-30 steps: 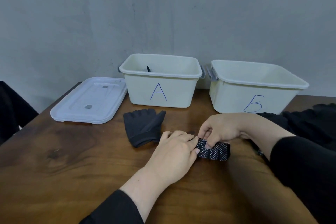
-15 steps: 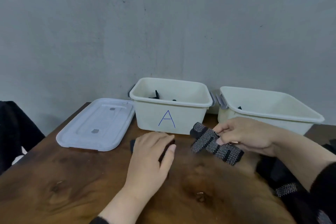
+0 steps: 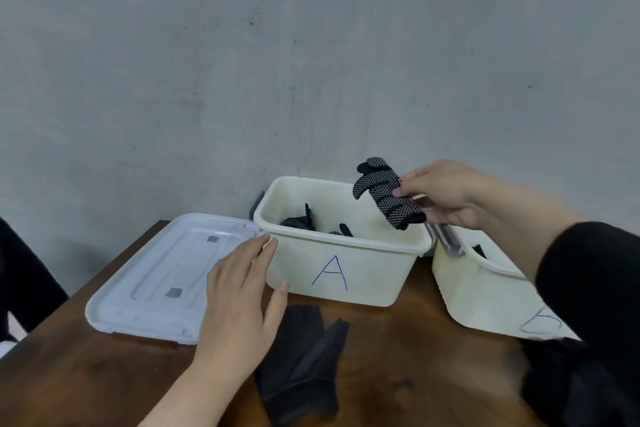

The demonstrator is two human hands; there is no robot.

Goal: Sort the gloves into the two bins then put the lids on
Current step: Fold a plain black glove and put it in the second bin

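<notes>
— What carries everything here?

— A dark brown wooden worktop [image 3: 408,374] with a glossy, knotted grain; its far left corner shows against the wall.

— And behind it?

— A plain grey plastered wall [image 3: 311,62], matte, with small dark specks and faint scuffs, filling the upper part of the view.

— Anything at the left edge?

— A dark black cloth shape [image 3: 24,277] stands beside the worktop's left side, low against the wall; what it is cannot be told. Beneath it, at the very edge, a small pale patch [image 3: 8,340] shows.

— Where does the wall meet the worktop?

— Along the worktop's far edge, at its back left.
</notes>
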